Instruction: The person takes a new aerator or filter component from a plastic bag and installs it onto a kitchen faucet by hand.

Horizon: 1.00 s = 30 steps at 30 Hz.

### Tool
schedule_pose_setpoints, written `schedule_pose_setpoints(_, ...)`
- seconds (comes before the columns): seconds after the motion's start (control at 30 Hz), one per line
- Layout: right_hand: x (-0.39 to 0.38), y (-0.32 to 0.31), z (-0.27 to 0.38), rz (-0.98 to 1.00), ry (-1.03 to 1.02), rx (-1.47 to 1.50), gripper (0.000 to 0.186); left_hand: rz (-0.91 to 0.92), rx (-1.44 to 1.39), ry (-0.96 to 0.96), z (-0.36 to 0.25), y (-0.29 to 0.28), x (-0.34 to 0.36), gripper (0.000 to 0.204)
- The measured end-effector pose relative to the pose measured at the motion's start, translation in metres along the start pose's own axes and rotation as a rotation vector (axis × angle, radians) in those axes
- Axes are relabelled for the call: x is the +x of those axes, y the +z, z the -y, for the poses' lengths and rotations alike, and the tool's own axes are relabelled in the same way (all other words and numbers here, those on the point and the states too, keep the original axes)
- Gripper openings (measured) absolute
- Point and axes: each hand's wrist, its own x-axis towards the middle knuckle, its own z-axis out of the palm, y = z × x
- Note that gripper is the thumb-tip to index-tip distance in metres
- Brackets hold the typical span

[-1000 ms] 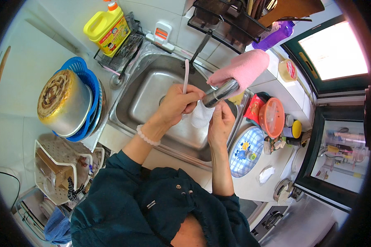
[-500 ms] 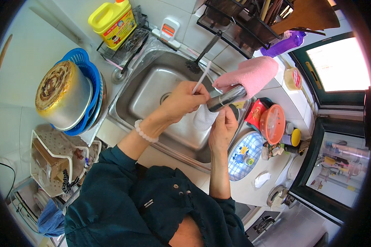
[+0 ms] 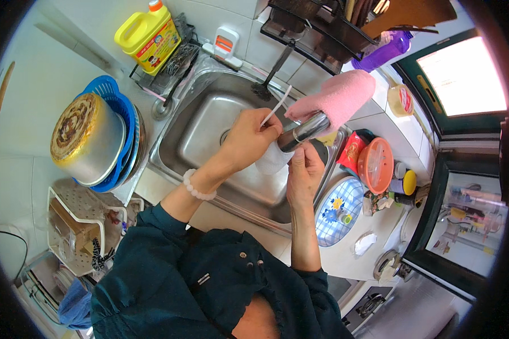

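Over the sink point(image 3: 209, 195), both my hands work at the spout end of a metal faucet point(image 3: 306, 133). A white piece of fine fabric or mesh point(image 3: 271, 159) surrounds the spout end and hangs below it. My left hand point(image 3: 250, 138), wearing a white bead bracelet point(image 3: 197, 185), is closed at the spout. A thin white strip point(image 3: 277, 105) sticks up out of its fingers. My right hand point(image 3: 305, 176) is closed, thumb upward, pinching the fabric's edge just under the spout. A pink cloth point(image 3: 339, 99) is draped over the faucet behind.
At left a scorched pot point(image 3: 90, 138) lies upside down in a blue colander point(image 3: 131, 121). A black brush point(image 3: 274, 70) hangs at the back wall. To the right sit an orange basket point(image 3: 374, 164) and a checked oval tray point(image 3: 339, 217). A yellow jug point(image 3: 147, 42) stands behind.
The view has shifted slightly. Both hands stay at the spout, the left one turned a little, with its knuckles now covering more of the white fabric.
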Motion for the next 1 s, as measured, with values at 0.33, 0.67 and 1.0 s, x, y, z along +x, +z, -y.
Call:
schedule_pose_setpoints(0.33, -0.009, 0.015, 0.023, -0.128, -0.046, -0.066, 0.010, 0.042, 0.057, -0.065, -0.009, -0.007, -0.001, 0.007)
schedule_pose_setpoints(0.67, -0.019, 0.028, 0.030, -0.249, -0.346, -0.349, 0.012, -0.014, 0.072, -0.046, -0.016, -0.001, -0.006, 0.007)
schedule_pose_setpoints(1.0, -0.013, 0.022, 0.028, -0.257, -0.451, -0.435, 0.013, -0.010, 0.051, -0.096, -0.031, -0.001, -0.017, 0.007)
